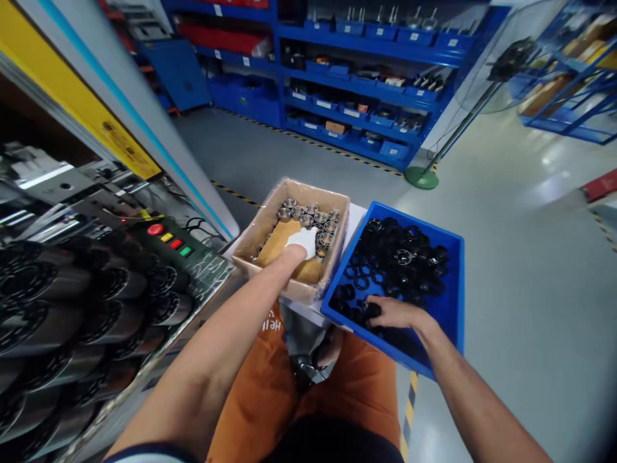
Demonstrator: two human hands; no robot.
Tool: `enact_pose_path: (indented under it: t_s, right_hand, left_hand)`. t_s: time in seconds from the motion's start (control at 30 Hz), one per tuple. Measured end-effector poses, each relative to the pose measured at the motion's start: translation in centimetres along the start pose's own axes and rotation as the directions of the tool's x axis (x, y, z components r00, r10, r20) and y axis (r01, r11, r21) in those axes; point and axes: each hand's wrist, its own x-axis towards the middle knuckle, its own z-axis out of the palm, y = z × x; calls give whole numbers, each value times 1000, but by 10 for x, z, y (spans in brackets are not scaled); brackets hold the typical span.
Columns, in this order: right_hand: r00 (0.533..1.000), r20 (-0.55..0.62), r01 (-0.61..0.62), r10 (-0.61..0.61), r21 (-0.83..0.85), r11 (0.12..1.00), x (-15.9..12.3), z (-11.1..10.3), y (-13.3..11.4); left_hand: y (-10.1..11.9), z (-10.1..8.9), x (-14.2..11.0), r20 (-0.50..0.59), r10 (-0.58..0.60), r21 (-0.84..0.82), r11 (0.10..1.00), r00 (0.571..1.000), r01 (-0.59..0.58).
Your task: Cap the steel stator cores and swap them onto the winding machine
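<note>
My left hand (303, 243), in a white glove, reaches into a plastic-lined cardboard box (259, 235). Its fingers are mostly hidden, close to the round metal parts (321, 217) standing in rows there; I cannot tell whether it grips one. Brown cardboard (276, 244) covers the box's left part. To the right, my bare right hand (393, 313) is lowered into a blue bin (456, 296). Its thumb and fingers close round a black ring-shaped part (372, 310). Many black parts (402, 254) lie heaped in the bin, some like rings.
On the left stands a machine with a button panel (168, 239) and stacked dark cylinders (116, 283). Blue shelves (366, 83) with small bins stand behind. A fan on a green base (421, 177) is at the back right. Striped tape (409, 411) marks the floor.
</note>
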Motion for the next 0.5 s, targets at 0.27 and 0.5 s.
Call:
enact_pose_path:
  t_s: [0.27,0.5]
  right_hand:
    - [999,1,-51,51,152,987,-2,2,-6]
    - [977,-211,110,-42,323,940,-9,-9,-1]
  left_hand:
    - [-20,2,12,-19,-145,-202,969,989,139]
    - [-19,-1,-58,-62,-99,-514,856,993,54]
